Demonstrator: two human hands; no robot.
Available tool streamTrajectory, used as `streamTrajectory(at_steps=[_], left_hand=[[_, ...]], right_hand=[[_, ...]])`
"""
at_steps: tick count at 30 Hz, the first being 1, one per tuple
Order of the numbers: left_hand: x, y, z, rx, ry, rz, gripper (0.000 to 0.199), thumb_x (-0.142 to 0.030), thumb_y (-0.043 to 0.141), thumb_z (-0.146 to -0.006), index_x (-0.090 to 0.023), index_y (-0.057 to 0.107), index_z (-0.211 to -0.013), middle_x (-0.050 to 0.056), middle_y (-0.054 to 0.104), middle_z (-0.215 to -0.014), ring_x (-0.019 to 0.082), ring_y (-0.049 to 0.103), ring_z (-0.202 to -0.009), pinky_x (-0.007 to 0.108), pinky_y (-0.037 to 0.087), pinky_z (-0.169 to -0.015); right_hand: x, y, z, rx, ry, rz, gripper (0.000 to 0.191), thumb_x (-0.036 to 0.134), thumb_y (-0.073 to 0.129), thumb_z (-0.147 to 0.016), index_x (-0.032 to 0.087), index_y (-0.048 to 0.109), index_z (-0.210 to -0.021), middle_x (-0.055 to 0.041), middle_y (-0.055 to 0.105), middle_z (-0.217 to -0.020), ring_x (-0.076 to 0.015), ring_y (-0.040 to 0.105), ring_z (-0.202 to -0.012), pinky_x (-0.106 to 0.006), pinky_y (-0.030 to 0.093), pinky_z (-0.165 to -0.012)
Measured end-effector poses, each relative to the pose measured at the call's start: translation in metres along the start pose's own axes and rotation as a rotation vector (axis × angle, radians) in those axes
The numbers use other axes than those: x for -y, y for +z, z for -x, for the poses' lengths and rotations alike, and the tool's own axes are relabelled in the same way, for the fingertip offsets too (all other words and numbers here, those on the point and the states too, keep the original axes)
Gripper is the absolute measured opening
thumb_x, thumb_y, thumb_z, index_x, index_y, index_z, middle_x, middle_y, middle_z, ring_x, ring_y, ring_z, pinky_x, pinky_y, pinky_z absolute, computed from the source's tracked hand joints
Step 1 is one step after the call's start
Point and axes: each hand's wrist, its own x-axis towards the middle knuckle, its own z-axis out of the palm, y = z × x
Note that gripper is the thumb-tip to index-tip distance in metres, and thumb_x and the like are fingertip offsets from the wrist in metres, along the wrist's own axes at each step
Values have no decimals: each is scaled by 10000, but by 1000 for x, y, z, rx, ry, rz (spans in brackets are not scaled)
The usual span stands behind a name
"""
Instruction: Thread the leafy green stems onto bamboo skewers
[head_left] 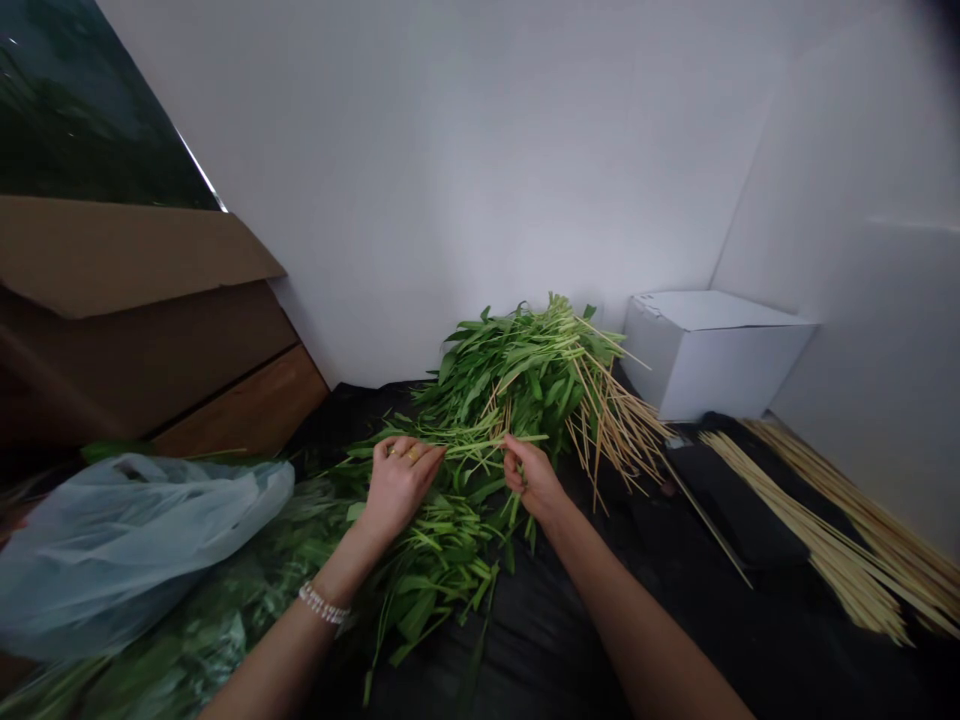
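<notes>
right hand (529, 475) pinching green stem (491, 444), set between hands over leafy pile (442, 540); left hand (405, 472) curled at other end, grip unclear. likely light, bendy, easily bruised; best pinched gently.

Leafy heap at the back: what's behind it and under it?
Behind the leafy heap is the white wall. Thin sticks jut from the heap's right side over black covering. What lies directly beneath the leaves is hidden.
</notes>
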Motion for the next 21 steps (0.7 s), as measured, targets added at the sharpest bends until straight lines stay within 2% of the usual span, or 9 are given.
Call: streamTrajectory(at_steps=[4,6,8,10,12,14,15,17,21], left_hand=[[4,0,-2,53,4,-24,152,-214,566,-872,-247,714,-876,31,722,-755,215,615,-849,418,348,-877],[4,1,-4,51,-71,-10,142,-221,578,-841,-243,714,-805,28,721,-730,224,619,-843,409,366,-862],[6,4,-5,31,-232,64,138,-235,583,-806,-233,711,-754,33,730,-753,231,622,-842,378,399,-813],[14,6,-5,-4,-475,189,146,-252,571,-775,-217,705,-729,38,730,-768,229,621,-806,337,429,-733],[28,5,-6,-65,-736,329,175,-273,535,-768,-198,688,-728,37,709,-734,208,607,-707,300,433,-638],[44,1,-8,-160,-905,446,209,-294,487,-790,-186,663,-762,27,681,-707,180,582,-634,271,424,-584],[51,-2,-9,-195,-931,495,221,-304,465,-807,-183,648,-788,21,667,-703,167,571,-620,258,420,-572],[56,-9,-13,-214,-891,558,239,-332,438,-844,-185,627,-842,7,641,-711,151,564,-635,241,424,-582],[38,-16,-25,-34,-672,603,267,-404,502,-849,-180,647,-875,4,637,-751,150,575,-691,238,448,-634]], right_hand=[[-4,3,2,8,-58,97,400,520,747,-607,147,634,-696,95,415,-403,-30,276,-302,-202,97,-325],[-7,5,3,31,-69,122,408,523,750,-618,134,651,-688,97,390,-391,-28,259,-302,-206,96,-328],[-9,5,3,61,-58,118,416,527,753,-619,127,658,-687,98,382,-393,-24,246,-302,-207,93,-330],[-8,4,2,70,-46,79,422,533,756,-609,132,655,-696,99,391,-402,-23,250,-302,-204,94,-328],[-4,1,0,44,-50,27,426,532,766,-589,141,644,-708,100,404,-411,-23,262,-304,-198,98,-326],[0,-2,-1,12,-66,-7,432,532,772,-576,147,635,-715,104,405,-412,-22,264,-304,-193,99,-326],[1,-3,-2,6,-70,-8,433,532,773,-575,148,634,-720,105,406,-412,-21,263,-305,-191,98,-326],[2,-3,-1,18,-60,8,433,531,770,-579,146,637,-727,104,411,-415,-22,266,-304,-192,97,-323],[-1,0,2,63,-43,52,425,532,763,-597,146,636,-721,98,421,-420,-26,282,-308,-192,101,-321]])
